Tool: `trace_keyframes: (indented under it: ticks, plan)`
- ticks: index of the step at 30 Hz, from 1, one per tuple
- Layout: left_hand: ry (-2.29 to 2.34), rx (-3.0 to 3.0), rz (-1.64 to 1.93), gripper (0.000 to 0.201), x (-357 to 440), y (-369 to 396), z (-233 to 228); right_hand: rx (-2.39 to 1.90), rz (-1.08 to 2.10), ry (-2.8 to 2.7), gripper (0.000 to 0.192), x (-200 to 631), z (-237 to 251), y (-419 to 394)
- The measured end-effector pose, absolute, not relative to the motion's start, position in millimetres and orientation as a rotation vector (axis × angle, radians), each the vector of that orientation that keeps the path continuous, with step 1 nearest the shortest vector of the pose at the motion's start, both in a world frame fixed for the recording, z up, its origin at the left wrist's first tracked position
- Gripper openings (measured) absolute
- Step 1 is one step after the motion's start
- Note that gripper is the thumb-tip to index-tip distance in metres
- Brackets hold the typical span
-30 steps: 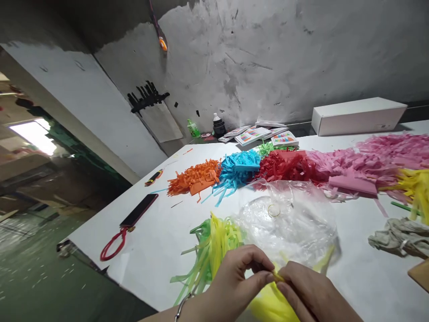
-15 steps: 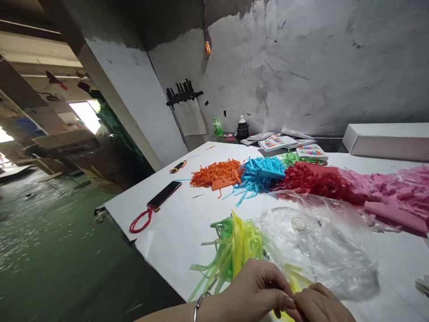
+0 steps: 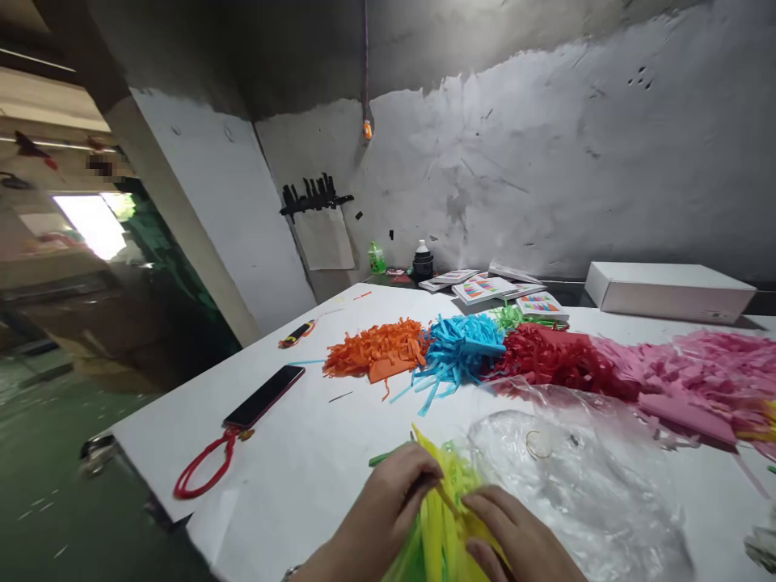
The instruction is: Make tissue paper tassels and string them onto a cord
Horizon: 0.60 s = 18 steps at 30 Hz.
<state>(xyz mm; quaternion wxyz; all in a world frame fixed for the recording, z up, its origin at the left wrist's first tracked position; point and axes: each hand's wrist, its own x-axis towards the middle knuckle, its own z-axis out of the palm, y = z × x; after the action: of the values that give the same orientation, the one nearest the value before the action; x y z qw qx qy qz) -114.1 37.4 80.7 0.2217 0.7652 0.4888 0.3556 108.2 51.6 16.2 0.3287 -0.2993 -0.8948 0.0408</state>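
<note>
Hands meet at six o'clock on our white tabletop (image 3: 303, 453), where a bundle of yellow and green paper strips (image 3: 445, 517) lies between them. Our left hand (image 3: 388, 505) has its grip curled closed over the bundle's left side, fingers (image 3: 418, 477) pressing into the strips; our right hand (image 3: 515, 537) lies on the right side with its fingers folded down onto the yellow paper, and how tightly it pinches we cannot tell. The strips are thin, flat and limp, fanning out past the knuckles. Just beside the bundle, at three o'clock from it, a crumpled clear plastic bag (image 3: 582, 477) spreads over the tabletop with a small rubber band (image 3: 537, 444) lying in it, crowding the right hand's side. At twelve o'clock from the hands runs a row of shredded paper heaps: orange (image 3: 376, 356), blue (image 3: 461, 356), red (image 3: 546, 360) and pink (image 3: 685, 380), all ragged and fluffy. A dark phone (image 3: 263, 396) with a red loop cord (image 3: 203, 473) lies at ten o'clock, well apart from the bundle. At the far edge sit colourful printed cards (image 3: 491, 288), a long white box (image 3: 667, 293), a dark bottle (image 3: 423, 263) and a green bottle (image 3: 377, 259), against a rough grey wall (image 3: 546, 162).
</note>
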Motion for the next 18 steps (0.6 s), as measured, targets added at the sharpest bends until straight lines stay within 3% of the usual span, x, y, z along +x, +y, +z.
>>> trace_keyframes:
  ticks: [3,6,9,11,12,15,18]
  plan:
    - [1.401,2.258,0.957,0.023,-124,65,83,-0.957,-0.112,-2.261,0.040,112,39,93]
    - [1.311,2.362,0.944,0.028,-110,94,94,-1.564,-0.151,-2.198,0.051,130,62,139]
    - [1.125,2.430,0.891,0.027,-77,122,110,-1.831,0.011,-2.181,0.041,150,66,159]
    - [0.988,2.471,0.825,0.025,-50,141,119,-1.776,0.210,-2.322,0.027,157,58,153]
    - [0.919,2.489,0.788,0.024,-36,150,123,-1.692,0.310,-2.407,0.029,160,53,146]
    - [0.712,2.559,0.656,0.022,11,180,126,-1.451,0.495,-2.564,0.055,178,52,124]
    - [0.561,2.688,0.469,0.021,70,210,119,-1.340,0.535,-2.434,0.036,221,69,114]
